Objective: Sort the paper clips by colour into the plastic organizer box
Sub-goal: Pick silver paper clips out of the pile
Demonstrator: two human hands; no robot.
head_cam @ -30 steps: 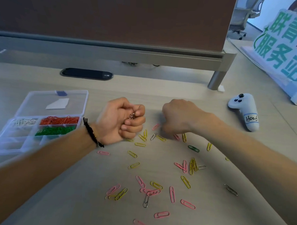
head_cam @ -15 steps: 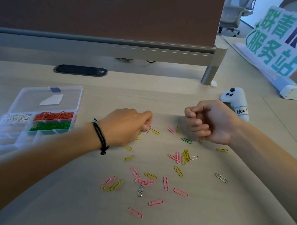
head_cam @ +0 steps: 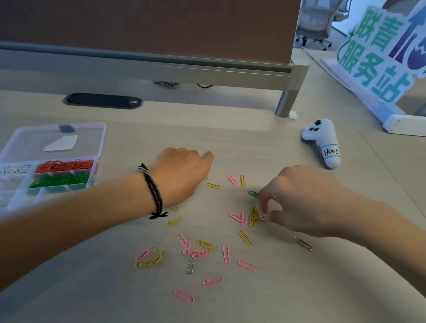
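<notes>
Pink, yellow and silver paper clips point(head_cam: 226, 253) lie scattered on the desk, with one green clip point(head_cam: 252, 193) among them. The clear organizer box point(head_cam: 95, 171) stands at the left with its lid open; it holds white point(head_cam: 11, 171), orange point(head_cam: 64, 165) and green clips point(head_cam: 59, 180) in separate compartments. My left hand point(head_cam: 182, 174) rests knuckles-up on the desk, its fingers curled under and hidden; a bit of silver clip shows at its fingertips. My right hand point(head_cam: 303, 202) pinches a silver clip point(head_cam: 263, 217) between thumb and forefinger, beside a small yellow and pink cluster.
A white controller point(head_cam: 325, 144) lies at the right rear. A large sign point(head_cam: 394, 59) leans at the far right. A brown divider panel on a metal post point(head_cam: 286, 103) closes off the back, with a black cable slot point(head_cam: 102, 100) in the desk.
My left hand, which held silver clips raised a second ago, has dropped knuckles-up onto the desk. My right hand has come nearer and lower and now pinches a silver clip.
</notes>
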